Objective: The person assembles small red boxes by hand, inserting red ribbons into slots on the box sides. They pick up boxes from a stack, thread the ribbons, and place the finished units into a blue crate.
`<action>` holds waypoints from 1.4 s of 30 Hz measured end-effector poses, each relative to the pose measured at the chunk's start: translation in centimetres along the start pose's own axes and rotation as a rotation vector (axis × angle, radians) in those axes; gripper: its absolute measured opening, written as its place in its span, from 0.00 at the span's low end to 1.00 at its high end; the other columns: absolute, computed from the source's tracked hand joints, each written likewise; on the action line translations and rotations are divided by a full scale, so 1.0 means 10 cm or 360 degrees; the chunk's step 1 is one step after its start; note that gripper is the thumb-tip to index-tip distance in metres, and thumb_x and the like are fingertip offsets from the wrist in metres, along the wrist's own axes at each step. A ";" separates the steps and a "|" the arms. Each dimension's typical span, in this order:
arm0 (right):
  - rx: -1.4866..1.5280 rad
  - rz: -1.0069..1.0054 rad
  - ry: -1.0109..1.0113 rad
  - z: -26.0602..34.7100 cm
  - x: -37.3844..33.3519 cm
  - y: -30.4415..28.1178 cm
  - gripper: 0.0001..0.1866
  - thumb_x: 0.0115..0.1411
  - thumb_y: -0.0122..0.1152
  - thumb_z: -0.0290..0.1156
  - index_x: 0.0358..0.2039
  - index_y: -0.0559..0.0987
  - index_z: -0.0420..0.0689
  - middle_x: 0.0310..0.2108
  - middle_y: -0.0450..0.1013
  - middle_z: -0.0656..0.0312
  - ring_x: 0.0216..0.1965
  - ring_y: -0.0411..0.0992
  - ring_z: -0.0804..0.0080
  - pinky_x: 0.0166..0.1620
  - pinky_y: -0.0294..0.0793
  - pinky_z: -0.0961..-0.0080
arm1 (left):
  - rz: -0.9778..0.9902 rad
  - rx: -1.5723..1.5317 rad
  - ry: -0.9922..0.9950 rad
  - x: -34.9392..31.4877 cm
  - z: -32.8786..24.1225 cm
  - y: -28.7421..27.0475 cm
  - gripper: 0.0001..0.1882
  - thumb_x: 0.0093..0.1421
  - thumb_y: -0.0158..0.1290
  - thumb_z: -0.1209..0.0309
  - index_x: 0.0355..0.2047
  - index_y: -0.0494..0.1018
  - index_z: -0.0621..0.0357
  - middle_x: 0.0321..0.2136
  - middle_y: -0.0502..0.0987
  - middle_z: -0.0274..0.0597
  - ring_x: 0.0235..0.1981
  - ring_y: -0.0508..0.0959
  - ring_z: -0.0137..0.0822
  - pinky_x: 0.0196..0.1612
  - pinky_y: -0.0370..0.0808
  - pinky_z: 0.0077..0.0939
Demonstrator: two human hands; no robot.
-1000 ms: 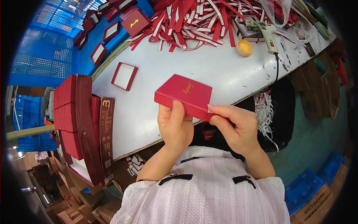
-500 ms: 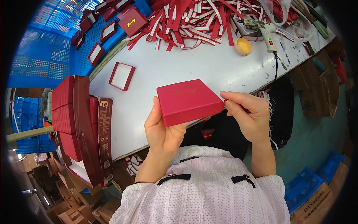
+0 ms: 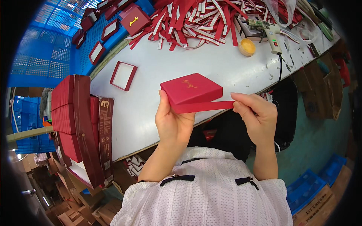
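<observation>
A red jewelry box (image 3: pixel 192 87) with gold lettering on its lid is held above the table edge. My left hand (image 3: pixel 173 126) grips it from below and at its left side, thumb up against the corner. From the box's near side a flat red strip (image 3: pixel 211 106) runs out to the right, its free part standing apart from the box wall at the right. The strip's right end is pinched between thumb and fingers of my right hand (image 3: pixel 258 115).
A white table (image 3: pixel 151 67) bears an open red-rimmed box part (image 3: pixel 123 76), a heap of red and white strips (image 3: pixel 188 22), a yellow-filled tub (image 3: pixel 247 47) and a corded glue gun (image 3: pixel 273 39). At left stand a carton of red boxes (image 3: pixel 83 128) and a blue crate (image 3: pixel 45 49).
The box has turned and tilted, so its lid faces differently. My right hand has moved slightly right and down, and the strip now shows stretched out from the box.
</observation>
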State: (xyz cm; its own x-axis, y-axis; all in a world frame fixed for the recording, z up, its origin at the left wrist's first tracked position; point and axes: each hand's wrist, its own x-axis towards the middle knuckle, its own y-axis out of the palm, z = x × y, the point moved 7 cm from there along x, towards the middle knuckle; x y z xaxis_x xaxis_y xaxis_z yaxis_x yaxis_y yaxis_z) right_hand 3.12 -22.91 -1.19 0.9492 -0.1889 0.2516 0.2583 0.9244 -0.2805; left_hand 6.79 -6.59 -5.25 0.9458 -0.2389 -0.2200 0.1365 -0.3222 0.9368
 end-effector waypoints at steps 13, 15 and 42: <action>-0.0150 -0.0067 -0.0199 0.11 0.10 0.05 0.06 0.44 0.56 0.20 0.26 0.75 0.38 0.15 0.67 0.59 0.16 0.65 0.72 0.20 0.61 0.81 | -0.0036 -0.0315 -0.0276 -0.13 0.05 0.03 0.17 0.60 0.33 0.64 0.37 0.62 0.67 0.38 0.69 0.52 0.42 0.69 0.45 0.45 0.68 0.43; -0.0210 -0.0094 -0.0252 0.12 0.09 0.04 0.06 0.43 0.57 0.20 0.26 0.75 0.38 0.15 0.67 0.59 0.16 0.65 0.71 0.20 0.62 0.80 | -0.0068 -0.0388 -0.0340 -0.14 0.08 -0.01 0.17 0.60 0.33 0.64 0.37 0.62 0.68 0.38 0.69 0.52 0.43 0.69 0.46 0.45 0.68 0.43; -0.0172 0.0035 -0.0290 0.15 0.07 0.08 0.09 0.40 0.59 0.20 0.26 0.74 0.39 0.18 0.69 0.59 0.16 0.66 0.72 0.21 0.63 0.80 | -0.0056 -0.0298 -0.0302 -0.20 0.04 -0.17 0.18 0.59 0.34 0.60 0.38 0.62 0.63 0.38 0.69 0.45 0.41 0.71 0.39 0.43 0.72 0.32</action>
State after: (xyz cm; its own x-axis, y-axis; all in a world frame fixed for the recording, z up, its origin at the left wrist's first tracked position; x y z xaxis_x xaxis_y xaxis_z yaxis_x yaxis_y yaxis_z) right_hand 3.75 -21.77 0.18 0.9091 -0.0967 0.4051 0.2648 0.8850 -0.3830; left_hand 4.55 -5.90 -6.51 0.8697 -0.4037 -0.2839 0.2372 -0.1627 0.9577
